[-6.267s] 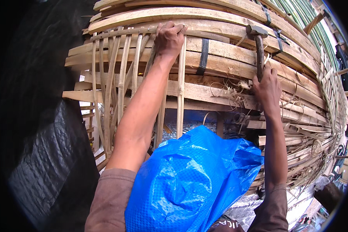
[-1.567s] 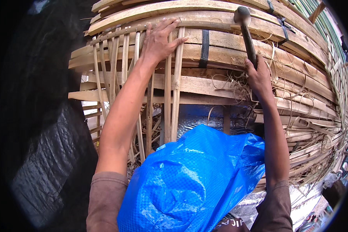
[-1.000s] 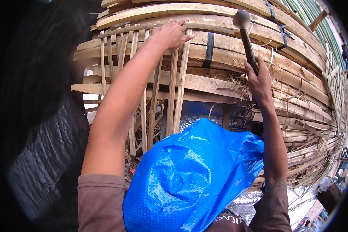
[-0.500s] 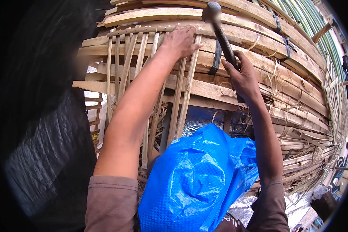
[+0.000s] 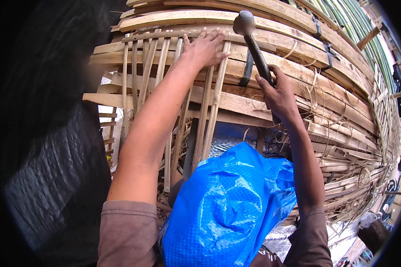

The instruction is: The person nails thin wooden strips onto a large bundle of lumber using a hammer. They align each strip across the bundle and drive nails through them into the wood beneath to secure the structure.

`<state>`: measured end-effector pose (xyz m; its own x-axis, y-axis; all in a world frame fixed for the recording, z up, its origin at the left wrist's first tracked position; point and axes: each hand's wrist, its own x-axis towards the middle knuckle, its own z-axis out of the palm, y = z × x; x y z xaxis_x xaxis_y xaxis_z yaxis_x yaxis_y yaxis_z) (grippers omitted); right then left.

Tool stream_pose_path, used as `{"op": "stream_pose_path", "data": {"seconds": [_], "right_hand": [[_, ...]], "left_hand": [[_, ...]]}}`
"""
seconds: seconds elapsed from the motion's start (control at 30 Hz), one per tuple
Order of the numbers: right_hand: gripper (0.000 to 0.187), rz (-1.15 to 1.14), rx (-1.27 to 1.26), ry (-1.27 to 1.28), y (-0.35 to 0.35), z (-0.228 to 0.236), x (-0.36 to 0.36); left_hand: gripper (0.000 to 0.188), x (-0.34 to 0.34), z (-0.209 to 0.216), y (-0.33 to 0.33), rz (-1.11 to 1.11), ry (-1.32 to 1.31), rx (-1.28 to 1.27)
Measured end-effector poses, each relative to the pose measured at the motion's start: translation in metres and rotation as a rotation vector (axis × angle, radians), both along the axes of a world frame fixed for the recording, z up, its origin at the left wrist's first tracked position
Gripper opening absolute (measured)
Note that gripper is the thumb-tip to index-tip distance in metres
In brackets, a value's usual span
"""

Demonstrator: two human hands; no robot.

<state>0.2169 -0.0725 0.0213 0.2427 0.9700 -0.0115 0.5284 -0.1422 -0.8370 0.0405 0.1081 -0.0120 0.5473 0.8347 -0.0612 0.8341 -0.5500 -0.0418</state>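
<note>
My left hand (image 5: 205, 48) lies with fingers spread over the thin top crossbar (image 5: 169, 34) of a slatted wooden frame, pressing on it from above. Its narrow slats (image 5: 218, 89) run from the crossbar toward me, some passing under my left forearm. My right hand (image 5: 278, 95) is closed round the dark handle of a hammer (image 5: 257, 51). The hammer is raised and tilted, its rounded head up and to the right of my left hand, apart from the frame. What lies under my left palm is hidden.
Long split wood strips (image 5: 298, 66) are stacked beyond and to the right, bound with black straps (image 5: 247, 69), with curly shavings hanging off. A blue woven plastic sheet (image 5: 223, 209) covers my lap. Dark sheeting (image 5: 53, 178) stands at the left. Green poles (image 5: 338, 18) lie at the far right.
The hammer head has dropped slightly, and my right hand has come down a little with it. My left fingers have spread wider on the crossbar, the hand shifting slightly left.
</note>
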Motion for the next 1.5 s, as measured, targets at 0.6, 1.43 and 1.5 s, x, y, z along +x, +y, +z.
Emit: {"op": "stream_pose_path", "data": {"seconds": [0.6,1.43,1.5], "right_hand": [[0.036,0.008,-0.034,0.001,0.006,0.002,-0.012],[0.036,0.041,0.073,-0.186,0.021,0.039,-0.028],[0.037,0.008,0.053,-0.192,0.020,0.023,-0.030]], "left_hand": [[0.085,-0.003,-0.011,0.002,0.029,-0.080,-0.033],[0.094,0.005,0.003,0.011,0.049,0.037,-0.136],[0.094,0.009,0.008,0.009,0.062,0.069,-0.148]]}}
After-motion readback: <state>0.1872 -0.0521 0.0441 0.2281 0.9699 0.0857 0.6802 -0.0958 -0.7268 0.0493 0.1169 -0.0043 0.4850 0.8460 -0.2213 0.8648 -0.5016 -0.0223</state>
